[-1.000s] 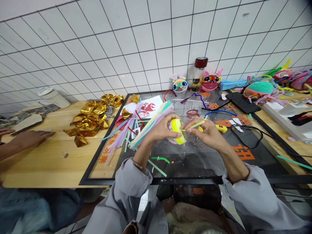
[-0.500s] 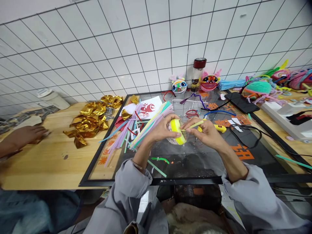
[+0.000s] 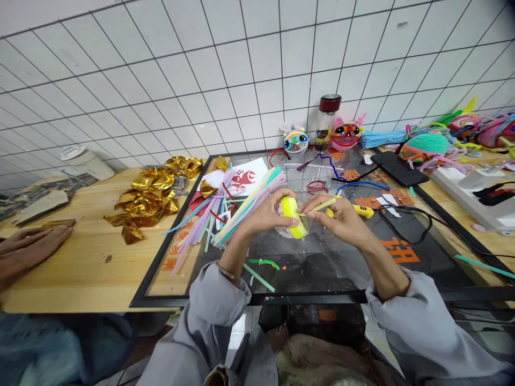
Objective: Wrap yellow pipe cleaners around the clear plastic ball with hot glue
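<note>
A round clear piece wrapped with bright yellow strips [image 3: 296,224] is held over the dark glass board. My left hand [image 3: 270,212] grips its left side, thumb in front. My right hand [image 3: 332,217] pinches a pale yellow-green strip [image 3: 323,206] against the round piece's right side. Left of my hands lies a bundle of purple, green and white pipe cleaners [image 3: 251,206]. A yellow glue gun [image 3: 363,211] rests partly behind my right hand. Below the hands are a short green piece [image 3: 263,262] and a pale green strip [image 3: 260,279].
Another person's hand [image 3: 38,249] rests on the wooden table near crumpled gold foil [image 3: 151,190]. Along the wall stand two decorated faces [image 3: 295,142] and a bottle [image 3: 326,126]. A phone [image 3: 399,169], black cable and power strip [image 3: 477,201] lie at the right.
The other person's hand at the far left has moved down towards the table's front, uncovering a flat gold piece. My own hands have hardly moved.
</note>
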Motion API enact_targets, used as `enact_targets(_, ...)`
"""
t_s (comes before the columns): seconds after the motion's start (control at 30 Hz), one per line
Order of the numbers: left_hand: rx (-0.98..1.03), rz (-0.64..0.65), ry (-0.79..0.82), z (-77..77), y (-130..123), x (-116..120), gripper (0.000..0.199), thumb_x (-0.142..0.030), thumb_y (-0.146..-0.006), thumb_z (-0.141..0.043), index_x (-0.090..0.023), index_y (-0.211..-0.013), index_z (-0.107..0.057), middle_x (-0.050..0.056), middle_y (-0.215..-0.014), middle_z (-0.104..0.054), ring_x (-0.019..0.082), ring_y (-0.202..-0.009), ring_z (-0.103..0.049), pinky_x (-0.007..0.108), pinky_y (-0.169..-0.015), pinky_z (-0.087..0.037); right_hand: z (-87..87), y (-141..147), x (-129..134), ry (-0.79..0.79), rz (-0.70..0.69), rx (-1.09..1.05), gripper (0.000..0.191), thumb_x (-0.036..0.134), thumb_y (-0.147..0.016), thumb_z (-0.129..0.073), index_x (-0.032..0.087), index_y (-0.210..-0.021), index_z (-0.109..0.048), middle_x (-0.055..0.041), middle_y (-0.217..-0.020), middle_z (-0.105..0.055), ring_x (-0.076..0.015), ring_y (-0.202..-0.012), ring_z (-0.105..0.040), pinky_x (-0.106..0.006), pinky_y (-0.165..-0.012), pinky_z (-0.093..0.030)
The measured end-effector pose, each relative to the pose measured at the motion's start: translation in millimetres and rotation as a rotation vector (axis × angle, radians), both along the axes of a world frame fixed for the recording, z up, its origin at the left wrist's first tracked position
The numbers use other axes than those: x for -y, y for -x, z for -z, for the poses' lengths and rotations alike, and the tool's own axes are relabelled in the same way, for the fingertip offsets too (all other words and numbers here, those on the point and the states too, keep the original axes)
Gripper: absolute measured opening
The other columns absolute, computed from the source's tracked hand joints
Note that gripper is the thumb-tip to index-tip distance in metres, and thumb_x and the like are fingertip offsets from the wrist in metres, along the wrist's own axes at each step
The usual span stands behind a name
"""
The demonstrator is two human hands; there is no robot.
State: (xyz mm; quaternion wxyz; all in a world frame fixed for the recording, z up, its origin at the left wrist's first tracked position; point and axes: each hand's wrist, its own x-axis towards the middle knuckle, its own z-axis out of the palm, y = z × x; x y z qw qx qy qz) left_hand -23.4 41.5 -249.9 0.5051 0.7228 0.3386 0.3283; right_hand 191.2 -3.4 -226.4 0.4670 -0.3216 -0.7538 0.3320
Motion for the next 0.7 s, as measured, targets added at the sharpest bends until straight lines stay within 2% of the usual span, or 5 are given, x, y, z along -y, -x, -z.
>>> enact_targets(0.27, 0.01, 0.043, 0.051, -0.8, -0.3, 1.0, 0.063, -0.039, -0.059, -0.085, -0.021, -0.111, -0.055, 0.004, -0.113, -0.059, 0.019, -0.102, -0.057, 0.029, -0.089, -0.045, 2.0, 0.6, 0.9, 0.016, -0.003, -0.026, 0.025, 0.046, -0.087, -0.069, 0.021, -0.086, -0.076, -0.0062, -0.087, -0.077, -0.0198, -0.085, -0.07, -0.034, -0.08, -0.054)
enact_targets(0.7, 0.037, 0.027, 0.096, -1.0, -1.6, 1.1, 0.062, -0.038, -0.057, -0.086, -0.02, -0.108, -0.054, 0.004, -0.109, -0.059, 0.02, -0.102, -0.057, 0.03, -0.089, -0.045, 2.9, 0.1, -0.4, 0.07, -0.007, -0.029, 0.025, 0.046, -0.085, -0.07, 0.021, -0.082, -0.073, -0.0063, -0.088, -0.076, -0.0207, -0.086, -0.07, -0.034, -0.08, -0.054)
